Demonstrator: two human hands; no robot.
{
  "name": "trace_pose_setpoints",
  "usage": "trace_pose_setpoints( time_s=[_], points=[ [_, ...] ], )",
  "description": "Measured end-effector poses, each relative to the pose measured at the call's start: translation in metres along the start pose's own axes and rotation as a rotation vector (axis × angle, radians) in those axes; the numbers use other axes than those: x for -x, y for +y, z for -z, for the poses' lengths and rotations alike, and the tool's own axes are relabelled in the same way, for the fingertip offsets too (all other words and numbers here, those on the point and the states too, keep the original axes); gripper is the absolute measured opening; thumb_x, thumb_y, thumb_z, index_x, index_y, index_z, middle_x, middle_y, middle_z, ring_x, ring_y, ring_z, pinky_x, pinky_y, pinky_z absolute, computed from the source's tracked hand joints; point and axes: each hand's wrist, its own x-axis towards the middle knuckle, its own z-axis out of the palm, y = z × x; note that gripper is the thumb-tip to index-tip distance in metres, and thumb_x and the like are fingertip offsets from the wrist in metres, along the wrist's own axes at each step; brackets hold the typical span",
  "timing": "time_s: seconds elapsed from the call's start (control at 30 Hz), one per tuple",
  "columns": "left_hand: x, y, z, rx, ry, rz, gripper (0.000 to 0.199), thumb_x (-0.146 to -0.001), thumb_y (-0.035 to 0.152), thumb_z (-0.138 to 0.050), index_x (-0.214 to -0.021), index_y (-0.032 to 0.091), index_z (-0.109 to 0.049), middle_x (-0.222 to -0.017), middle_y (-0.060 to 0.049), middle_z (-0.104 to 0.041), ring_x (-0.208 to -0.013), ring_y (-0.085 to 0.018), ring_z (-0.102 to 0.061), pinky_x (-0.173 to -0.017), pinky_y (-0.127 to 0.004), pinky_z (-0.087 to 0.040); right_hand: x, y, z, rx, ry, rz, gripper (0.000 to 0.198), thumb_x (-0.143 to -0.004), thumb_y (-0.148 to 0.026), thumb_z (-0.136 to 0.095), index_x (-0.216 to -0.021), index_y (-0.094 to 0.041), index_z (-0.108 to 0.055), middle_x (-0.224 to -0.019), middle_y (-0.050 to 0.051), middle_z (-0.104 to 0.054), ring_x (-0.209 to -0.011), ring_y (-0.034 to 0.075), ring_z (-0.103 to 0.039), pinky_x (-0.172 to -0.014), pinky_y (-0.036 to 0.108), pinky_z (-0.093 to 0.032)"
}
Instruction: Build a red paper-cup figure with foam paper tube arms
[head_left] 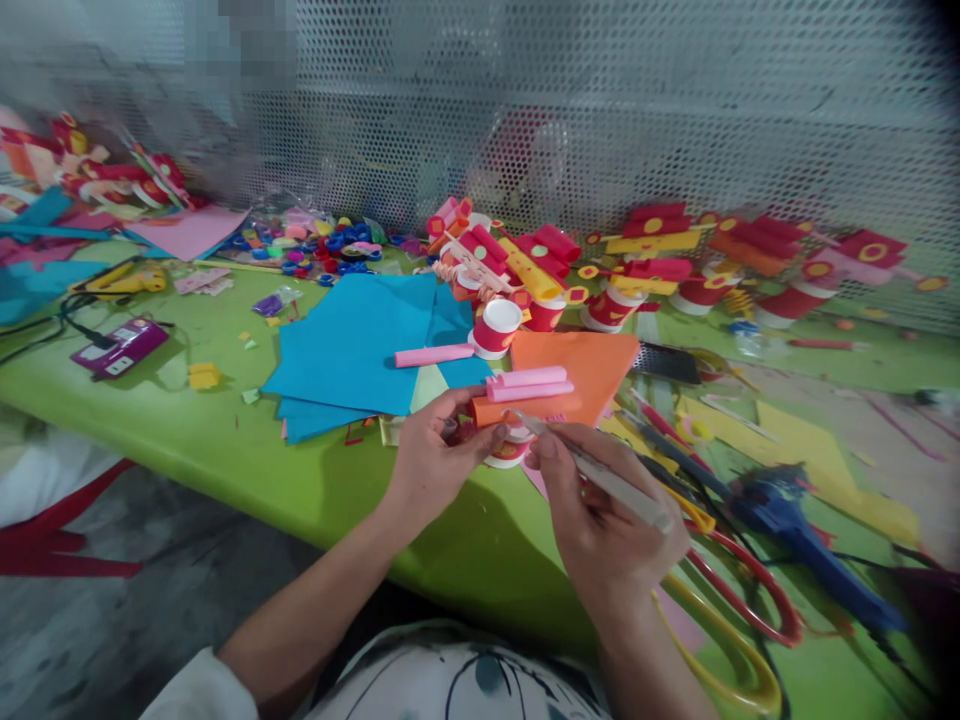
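My left hand [439, 450] is closed around the left side of a paper model, steadying it by an orange paper roll [495, 411]. Two pink paper rolls [531, 383] lie on top of the orange one, and a red paper cup [508, 450] with a white rim sits beneath. In my right hand [611, 510] is a slim pale grey tool that looks like tweezers [615, 485]. Its narrow tip meets the front of the orange roll; whether it pinches anything there is too small to tell.
Blue paper sheets [352, 340], a loose pink roll [433, 356], another red cup [496, 325] and orange paper [592, 365] lie beyond my hands. Finished cup models [645, 270] line the mesh wall. Scissors [742, 580] and a blue glue gun [802, 530] crowd the right; a purple box [120, 347] with cables sits left.
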Motion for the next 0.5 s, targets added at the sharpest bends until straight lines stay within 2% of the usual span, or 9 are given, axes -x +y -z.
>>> trace_pose_setpoints(
  time_s=[0.17, 0.5],
  points=[
    [-0.0004, 0.0026, -0.0009, 0.030, 0.000, 0.015, 0.050, -0.072, 0.038, -0.092, -0.115, 0.018, -0.077, -0.096, -0.007, -0.080, -0.070, -0.014, -0.066, -0.061, -0.024, -0.056, 0.0015, -0.0052, -0.0001, 0.030, -0.009, -0.100, 0.011, -0.090, -0.026, -0.077, -0.099, -0.020, -0.078, -0.076, 0.003, -0.079, -0.056, 0.017, -0.074, -0.048, 0.025, -0.057],
    [0.0002, 0.0018, 0.0004, -0.001, -0.005, 0.005, 0.050, -0.074, 0.039, -0.091, -0.118, 0.018, -0.077, -0.099, -0.007, -0.080, -0.072, -0.014, -0.066, -0.063, -0.023, -0.055, 0.0009, -0.0073, 0.0007, 0.032, -0.013, -0.079, 0.010, -0.091, -0.027, -0.077, -0.098, -0.021, -0.078, -0.071, 0.001, -0.078, -0.049, 0.015, -0.068, -0.047, 0.025, -0.054]
  ],
)
